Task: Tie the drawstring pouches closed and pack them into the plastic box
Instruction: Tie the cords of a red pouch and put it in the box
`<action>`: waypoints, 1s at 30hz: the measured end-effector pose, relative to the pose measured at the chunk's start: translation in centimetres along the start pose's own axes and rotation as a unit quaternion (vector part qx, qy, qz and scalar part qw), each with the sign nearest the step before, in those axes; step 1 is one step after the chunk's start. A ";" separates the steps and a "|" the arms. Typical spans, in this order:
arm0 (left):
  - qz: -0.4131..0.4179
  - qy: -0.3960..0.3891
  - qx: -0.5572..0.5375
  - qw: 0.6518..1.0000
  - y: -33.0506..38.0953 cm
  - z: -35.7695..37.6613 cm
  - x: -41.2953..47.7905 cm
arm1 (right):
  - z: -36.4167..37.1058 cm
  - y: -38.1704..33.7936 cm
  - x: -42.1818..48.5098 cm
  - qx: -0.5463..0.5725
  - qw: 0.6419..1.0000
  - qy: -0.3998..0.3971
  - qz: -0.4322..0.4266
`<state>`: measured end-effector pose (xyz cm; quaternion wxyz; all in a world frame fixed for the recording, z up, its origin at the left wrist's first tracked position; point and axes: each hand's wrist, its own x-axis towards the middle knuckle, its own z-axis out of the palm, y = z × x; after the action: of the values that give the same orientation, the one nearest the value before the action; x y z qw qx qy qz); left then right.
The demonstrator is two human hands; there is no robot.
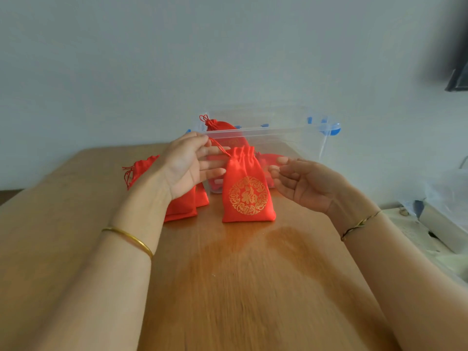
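Observation:
A red drawstring pouch [247, 193] with a gold round emblem stands upright on the wooden table [228, 274], its top gathered. My left hand [187, 168] is just left of it and pinches its red drawstring [219, 146], which runs taut from the pouch's top up to my fingertips. My right hand [304, 183] hovers at the pouch's right side with loosely curled fingers; no cord shows in it. Behind stands the clear plastic box [278, 134] with blue latches; a tied red pouch [219, 125] is inside at its left end. More red pouches [182, 206] lie partly hidden under my left wrist.
Another red pouch [140, 168] lies further left on the table. A red pouch [268, 159] shows behind my right fingers, by the box. Plastic bags and a grey box [443, 224] sit off the table's right edge. A plain wall is close behind.

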<state>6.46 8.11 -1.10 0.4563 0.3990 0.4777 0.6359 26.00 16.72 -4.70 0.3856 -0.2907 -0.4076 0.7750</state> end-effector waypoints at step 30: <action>-0.012 -0.032 0.029 0.999 0.0 0.3 0.0 | 0.1 2.1 0.9 -0.319 0.936 0.058 -0.137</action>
<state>6.73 8.19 -1.08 0.4668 0.4267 0.4859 0.6033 24.68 16.70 -6.60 0.3979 -0.3841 -0.6459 0.5262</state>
